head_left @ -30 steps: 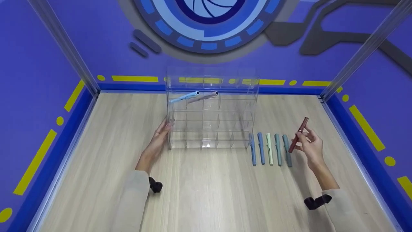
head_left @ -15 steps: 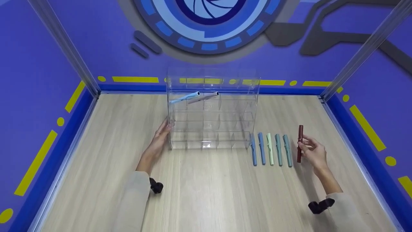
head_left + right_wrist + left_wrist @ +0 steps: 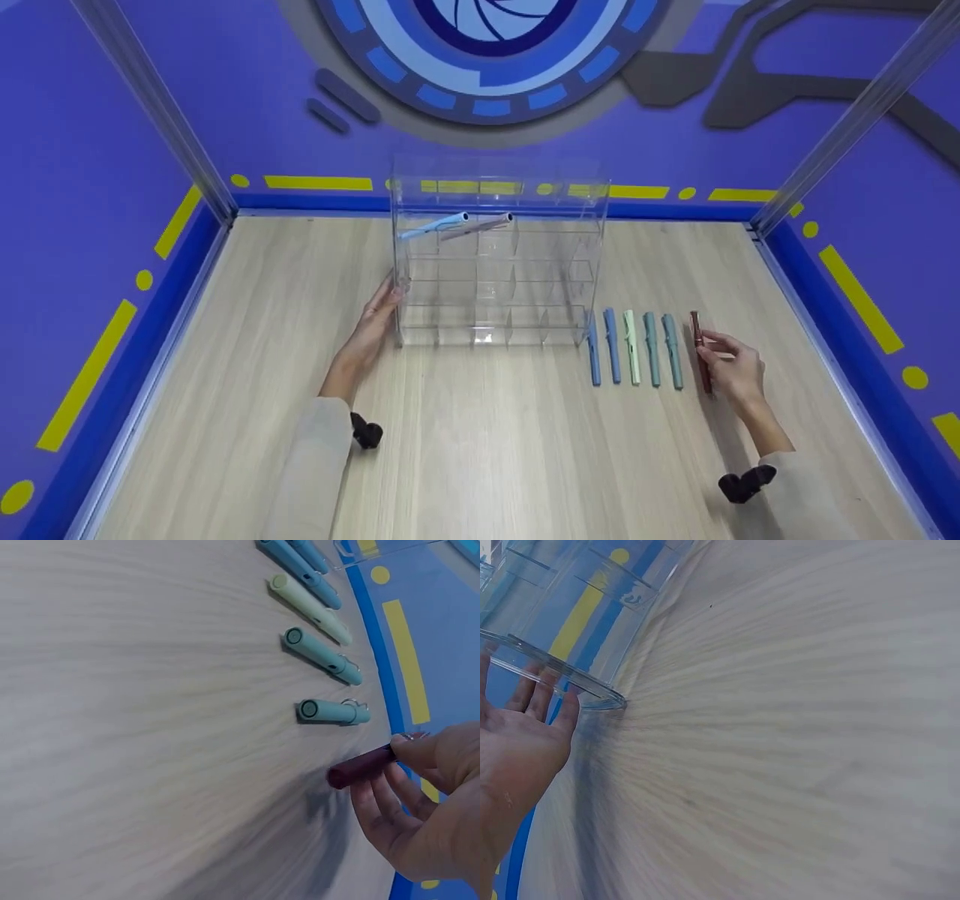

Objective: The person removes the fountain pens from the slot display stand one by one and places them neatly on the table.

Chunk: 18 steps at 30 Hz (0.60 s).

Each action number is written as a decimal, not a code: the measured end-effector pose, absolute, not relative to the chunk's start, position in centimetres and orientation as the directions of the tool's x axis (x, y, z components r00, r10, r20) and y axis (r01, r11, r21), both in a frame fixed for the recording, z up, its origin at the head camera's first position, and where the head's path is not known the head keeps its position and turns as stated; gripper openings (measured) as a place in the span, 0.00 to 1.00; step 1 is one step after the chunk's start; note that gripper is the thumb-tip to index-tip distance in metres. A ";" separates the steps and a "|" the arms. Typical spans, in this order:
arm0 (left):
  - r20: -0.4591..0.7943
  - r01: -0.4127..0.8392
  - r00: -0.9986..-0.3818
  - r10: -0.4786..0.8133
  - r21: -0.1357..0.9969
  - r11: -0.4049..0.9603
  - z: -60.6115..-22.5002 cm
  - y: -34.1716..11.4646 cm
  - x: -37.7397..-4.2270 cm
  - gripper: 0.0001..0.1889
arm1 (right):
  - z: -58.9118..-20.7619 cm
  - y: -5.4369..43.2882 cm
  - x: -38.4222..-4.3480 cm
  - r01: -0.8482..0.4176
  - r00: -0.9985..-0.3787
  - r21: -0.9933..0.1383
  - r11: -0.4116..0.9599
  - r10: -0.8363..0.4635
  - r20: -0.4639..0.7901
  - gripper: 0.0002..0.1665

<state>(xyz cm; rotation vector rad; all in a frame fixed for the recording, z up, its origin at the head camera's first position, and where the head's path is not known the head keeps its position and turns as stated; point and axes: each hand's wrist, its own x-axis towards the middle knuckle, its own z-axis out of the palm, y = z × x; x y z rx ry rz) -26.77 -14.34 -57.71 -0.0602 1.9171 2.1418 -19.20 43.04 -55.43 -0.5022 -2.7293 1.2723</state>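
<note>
My right hand (image 3: 739,371) pinches a dark red pen (image 3: 364,766) between thumb and fingers, just right of a row of several pens. In the right wrist view the pen is close above the table, over its shadow; whether it touches cannot be told. Nearest to it lies a teal pen (image 3: 673,351), cap end away from me. My left hand (image 3: 367,330) rests against the left side of a clear acrylic pen rack (image 3: 495,337), its fingers (image 3: 564,716) fairly straight along the panel. A light blue pen (image 3: 435,226) and a greyish pen (image 3: 478,226) lean in an upper tier.
Left of that teal pen lie another teal pen (image 3: 652,351), a pale green pen (image 3: 632,349) and two blue pens, one a blue pen (image 3: 613,349) beside the rack's corner. Blue printed walls (image 3: 300,150) enclose the wooden table (image 3: 480,450) on three sides.
My right hand has brought the dark red pen down toward the table, nearer to me, and turned it from a slant to roughly in line with the row. My left hand stays at the rack.
</note>
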 end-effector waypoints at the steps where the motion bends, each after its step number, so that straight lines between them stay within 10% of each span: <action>1: -0.203 -0.220 -0.964 0.169 0.971 -0.092 -57.7 -14.3 -26.8 0.38 | -55.5 43.1 -19.2 0.256 -0.942 -0.748 0.613 0.333 -0.049 0.21; 18: -0.214 -0.232 -0.962 0.170 0.968 -0.094 -57.9 -14.4 -26.9 0.39 | -57.0 42.7 -19.3 0.170 -0.932 -0.587 0.792 0.323 0.166 0.17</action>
